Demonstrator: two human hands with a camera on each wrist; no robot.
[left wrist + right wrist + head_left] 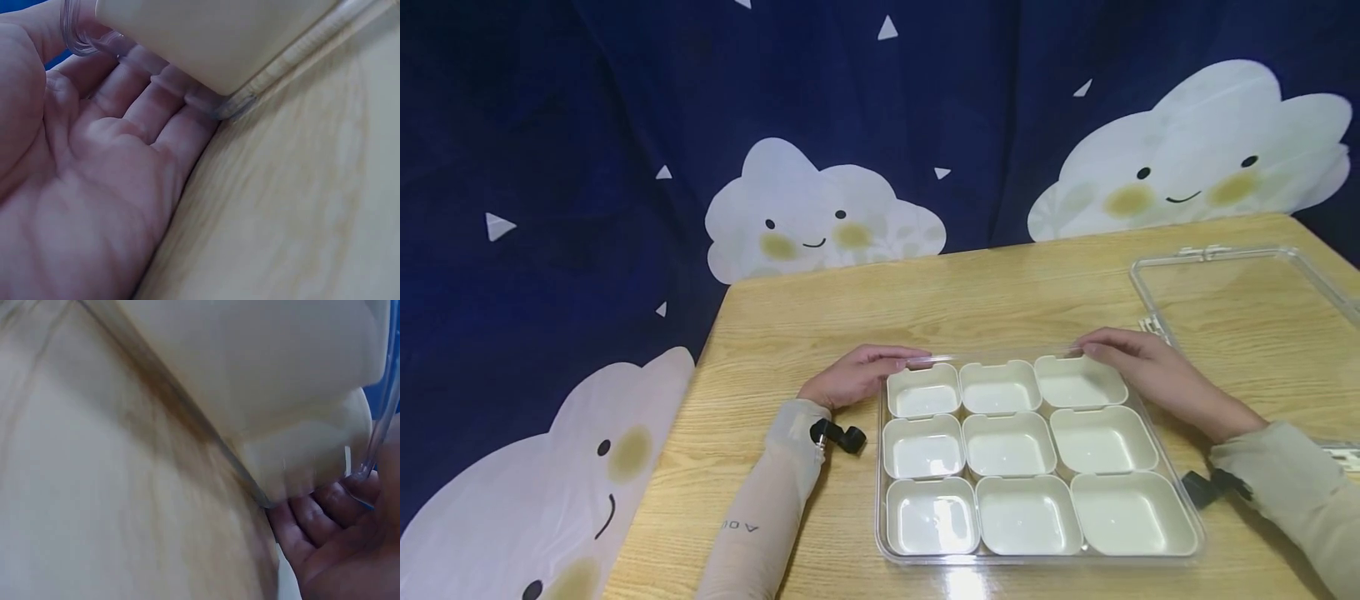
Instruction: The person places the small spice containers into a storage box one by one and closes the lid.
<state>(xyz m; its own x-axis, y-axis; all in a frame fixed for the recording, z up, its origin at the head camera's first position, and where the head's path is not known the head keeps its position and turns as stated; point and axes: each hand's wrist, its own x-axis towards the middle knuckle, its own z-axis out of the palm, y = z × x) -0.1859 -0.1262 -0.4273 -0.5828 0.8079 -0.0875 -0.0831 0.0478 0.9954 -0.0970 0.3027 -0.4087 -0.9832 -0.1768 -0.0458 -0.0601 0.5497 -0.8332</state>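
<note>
A clear plastic storage box [985, 561] stands on the table, holding rows of several cream inner bins [1007, 446] that look empty. At its far left corner my left hand [853, 377] grips the box, thumb by the rim and fingers round the far wall. The left wrist view shows those fingers [156, 103] running behind the clear corner. My right hand [1157, 379] holds the far right corner the same way, thumb on top. In the right wrist view its fingers [312, 519] lie against the box's end, partly hidden behind it.
A clear lid-like frame [1247, 252] with white clips lies on the wooden table [805, 321] at the right, beyond my right forearm. Behind the table hangs a dark blue curtain [985, 100] with cloud faces. Small black devices [850, 439] sit at both wrists.
</note>
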